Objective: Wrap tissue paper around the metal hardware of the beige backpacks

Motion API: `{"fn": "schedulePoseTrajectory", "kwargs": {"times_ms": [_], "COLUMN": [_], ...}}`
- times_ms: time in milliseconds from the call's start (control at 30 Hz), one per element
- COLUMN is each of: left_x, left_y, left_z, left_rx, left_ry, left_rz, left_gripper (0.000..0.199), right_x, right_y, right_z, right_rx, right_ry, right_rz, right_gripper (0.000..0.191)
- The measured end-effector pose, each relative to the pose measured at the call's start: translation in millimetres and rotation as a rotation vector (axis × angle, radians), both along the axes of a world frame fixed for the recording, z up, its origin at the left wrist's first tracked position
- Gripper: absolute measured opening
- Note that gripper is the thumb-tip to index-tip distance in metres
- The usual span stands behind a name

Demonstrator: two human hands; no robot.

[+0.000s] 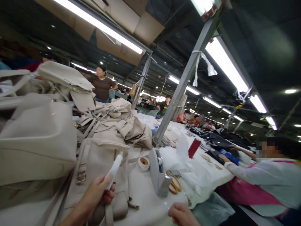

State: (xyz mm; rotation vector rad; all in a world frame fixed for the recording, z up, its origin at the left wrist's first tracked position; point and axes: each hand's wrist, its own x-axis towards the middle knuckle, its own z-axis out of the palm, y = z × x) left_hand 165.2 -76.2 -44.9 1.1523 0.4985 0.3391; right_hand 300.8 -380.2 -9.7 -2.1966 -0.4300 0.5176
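Note:
My left hand [100, 190] is closed around a white, stick-like object [114, 169] that points up and to the right. It is over a beige bag [98, 157] with a gold buckle, which lies on the white table [138, 201]. Near the table's front edge, my right hand [180, 213] has its fingers curled together; whether something small is between them I cannot make out. Ahead of it are yellow-handled scissors [175, 185], a grey tape dispenser [156, 172] and a small round white container [144, 164] with brown contents.
Beige bags [37, 135] are piled high at the left. A metal post [178, 91] rises from the table behind the dispenser. Clear plastic and a red object [194, 148] lie right of centre. A person [263, 179] works at the right; others are farther back.

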Motion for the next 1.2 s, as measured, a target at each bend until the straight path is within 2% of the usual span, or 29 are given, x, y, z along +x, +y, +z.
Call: {"fn": "schedulePoseTrajectory", "kwargs": {"times_ms": [33,100,233,333,433,633,767,900,1067,1200], "left_x": [-1.7,-5.0,-7.9,-8.4,-9.4,-11.5,-15.4,-21.4,-22.8,-17.4], "left_y": [-2.1,-6.5,-12.4,-13.2,-12.2,-11.8,-10.7,-7.7,-7.4,-9.2], "left_z": [3.4,9.8,12.8,8.2,4.8,6.9,12.1,18.9,24.3,20.5], "left_rx": [0.022,0.077,0.192,0.254,0.253,0.252,0.286,0.282,0.220,0.191], "left_ry": [0.002,0.000,0.005,-0.007,-0.078,-0.106,-0.073,-0.070,-0.098,-0.061], "left_rz": [-0.004,-0.014,-0.006,0.019,0.027,-0.043,-0.125,-0.224,-0.205,-0.100], "left_gripper": [0.058,0.055,0.049,0.043,0.035,0.020,0.015,0.020,0.030,0.049], "right_x": [-5.4,-17.4,-49.2,-68.2,-70.7,-51.2,-49.6,-52.5,-53.8,-53.9], "right_y": [6.0,28.3,99.8,151.7,183.2,195.0,195.5,200.6,206.3,202.5], "right_z": [-3.7,0.8,38.6,57.8,54.6,28.1,21.8,19.5,19.2,22.9], "right_rx": [0.032,0.148,0.409,0.477,0.458,0.293,0.241,0.225,0.238,0.259], "right_ry": [0.037,0.124,0.204,0.241,0.202,0.057,-0.015,-0.041,-0.037,0.001], "right_rz": [0.029,0.099,0.335,0.503,0.587,0.522,0.475,0.434,0.405,0.419], "right_gripper": [0.027,0.030,0.029,0.025,0.019,0.019,0.023,0.020,0.022,0.023]}}
